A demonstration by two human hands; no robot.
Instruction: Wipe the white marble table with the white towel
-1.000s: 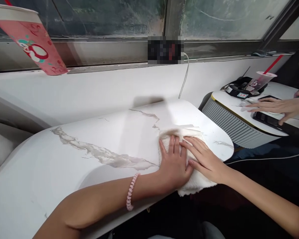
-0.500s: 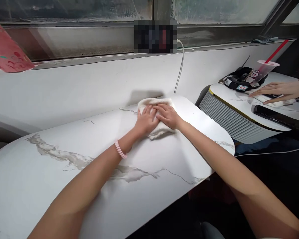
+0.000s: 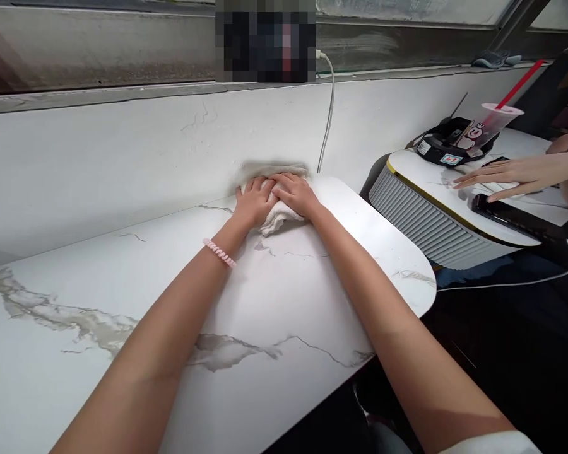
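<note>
A white fluffy cloth (image 3: pixel 278 217) lies at the far edge of the white marble-patterned table (image 3: pixel 180 296), bunched against the white wall. My left hand (image 3: pixel 252 202) presses flat on its left part, fingers stretched out. My right hand (image 3: pixel 294 192) lies flat on its right part, fingers overlapping the left hand's. A pink coil band (image 3: pixel 219 252) circles my left wrist. Both arms reach far forward.
A white cable (image 3: pixel 329 107) hangs down the wall behind the cloth. To the right stands a second table (image 3: pixel 421 183) with a ribbed side, holding a cup with a red straw (image 3: pixel 495 120) and a dark device (image 3: pixel 506 214). Another person's hand (image 3: pixel 495 180) rests there.
Both hands have pushed the cloth away from the near right edge of the table to its far edge against the wall. The view has dropped lower.
</note>
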